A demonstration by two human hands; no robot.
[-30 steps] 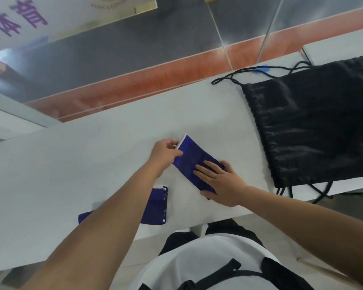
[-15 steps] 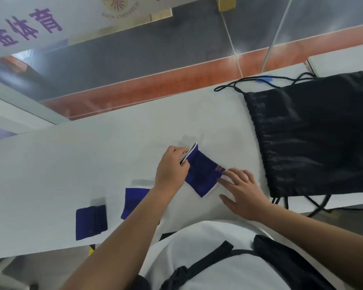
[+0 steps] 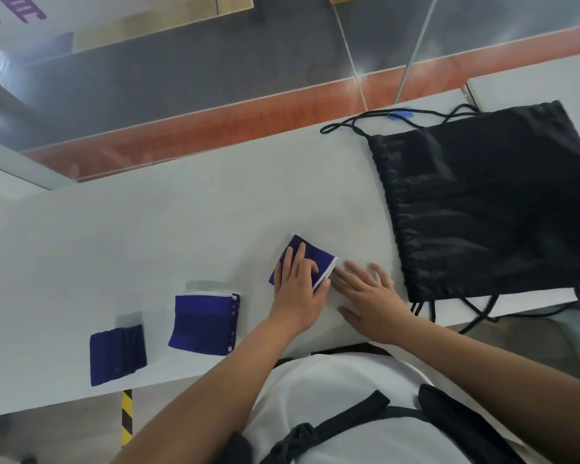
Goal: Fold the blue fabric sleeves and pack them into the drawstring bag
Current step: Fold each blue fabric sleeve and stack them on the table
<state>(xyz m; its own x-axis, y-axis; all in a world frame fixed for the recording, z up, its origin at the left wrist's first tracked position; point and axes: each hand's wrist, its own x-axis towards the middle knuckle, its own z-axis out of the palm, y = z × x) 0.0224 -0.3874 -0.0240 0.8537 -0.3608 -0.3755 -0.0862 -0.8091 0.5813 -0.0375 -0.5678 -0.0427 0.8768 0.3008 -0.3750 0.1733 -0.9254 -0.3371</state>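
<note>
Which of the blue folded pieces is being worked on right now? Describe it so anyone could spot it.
Start at the black drawstring bag on the white table. Just left of it lies the blue sleeve, pressed flat under the left hand. The two other blue pieces lie untouched further left.

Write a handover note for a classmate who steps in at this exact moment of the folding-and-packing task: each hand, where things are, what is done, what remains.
Left hand: palm flat, pressing down on the sleeve being folded at mid-table.
Right hand: open and flat on the white table, fingertips at that sleeve's white edge, gripping nothing.
Two folded blue sleeves lie near the front edge: one just left of the left forearm, one further left.
Black drawstring bag lies flat to the right; whether its mouth is open I cannot tell.
Done: two sleeves folded, a third nearly so.
Left: finish this fold, open the bag, pack all three.
</note>
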